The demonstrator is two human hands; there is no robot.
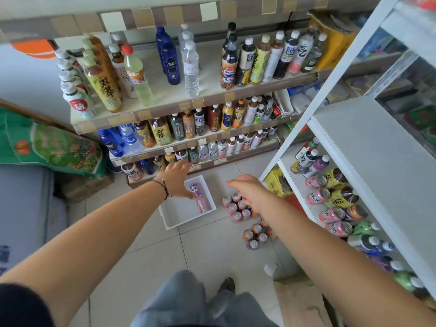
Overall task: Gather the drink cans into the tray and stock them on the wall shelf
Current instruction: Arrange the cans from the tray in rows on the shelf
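A white tray [177,212] sits on the tiled floor below the wall shelf. Two cans lie in it, a purple can [194,188] and a pink can [203,205]. My left hand [175,179] hovers over the tray's far left corner with its fingers straight, holding nothing. My right hand [250,192] reaches down over a cluster of pink cans [236,207] standing on the floor; its fingers are hidden behind the hand. More orange and purple cans [256,236] stand nearer to me.
The wall shelf [153,109] ahead holds rows of bottles. A white rack [368,147] on the right holds lying pink cans and bottles. A green sack [47,145] leans at left. A cardboard box [299,303] lies by my feet.
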